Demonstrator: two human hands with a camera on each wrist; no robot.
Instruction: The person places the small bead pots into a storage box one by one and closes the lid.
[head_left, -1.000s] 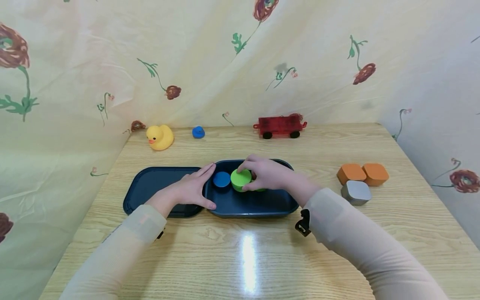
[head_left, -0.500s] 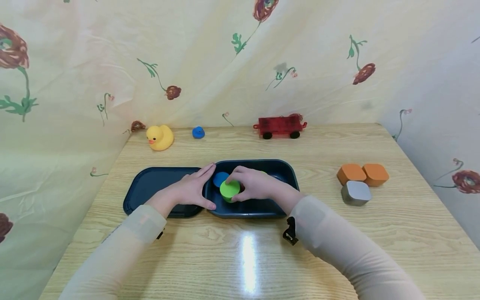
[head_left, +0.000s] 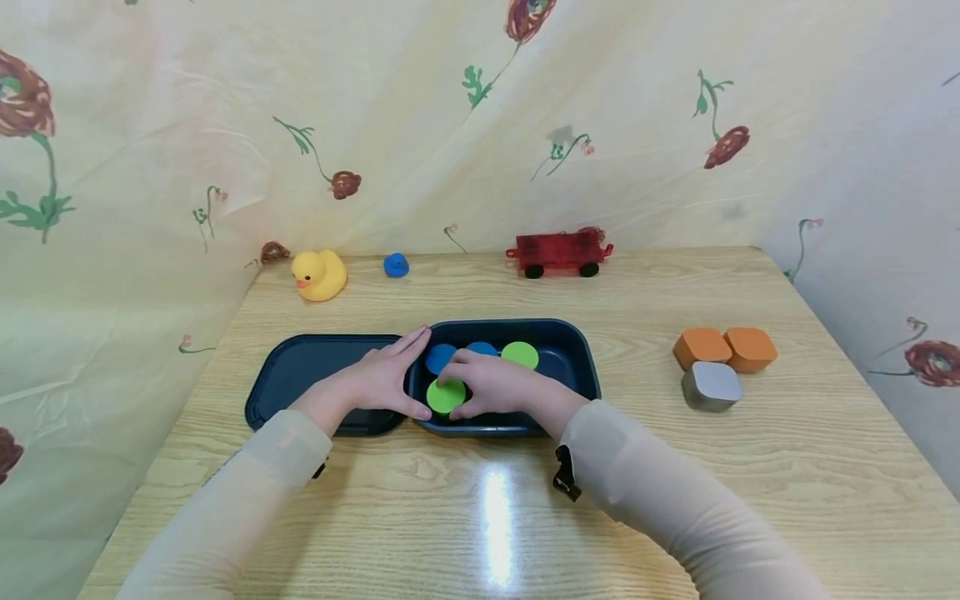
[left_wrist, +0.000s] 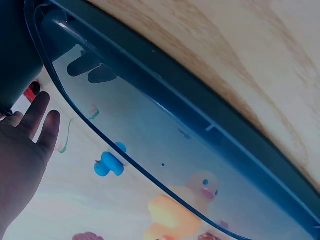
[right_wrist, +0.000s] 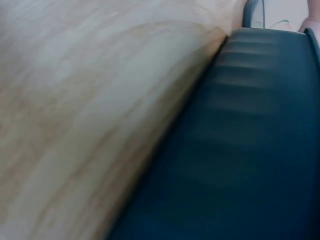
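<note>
My right hand [head_left: 495, 383] pinches a green cylinder block [head_left: 446, 397] between thumb and fingers, low in the front left corner of a dark blue box [head_left: 561, 367]. Behind it, two blue cylinder blocks [head_left: 440, 359] and another green cylinder block [head_left: 520, 356] form a row along the box's back wall. My left hand [head_left: 384, 383] rests at the box's left end with thumb and fingers straight and spread; its fingers also show in the left wrist view [left_wrist: 25, 155]. The right wrist view catches mostly the box's outer side wall [right_wrist: 250, 140].
A dark tray-like lid [head_left: 300, 379] lies left of the box, partly under my left hand. At the back stand a yellow duck [head_left: 321, 275], a small blue duck [head_left: 396, 265] and a red wagon [head_left: 560, 252]. Two orange blocks [head_left: 752, 348] and a grey block [head_left: 712, 386] sit at right.
My right hand has carried the green cylinder left and toward the front of the box, from the back row to the front left corner. My left hand has stayed in place.
</note>
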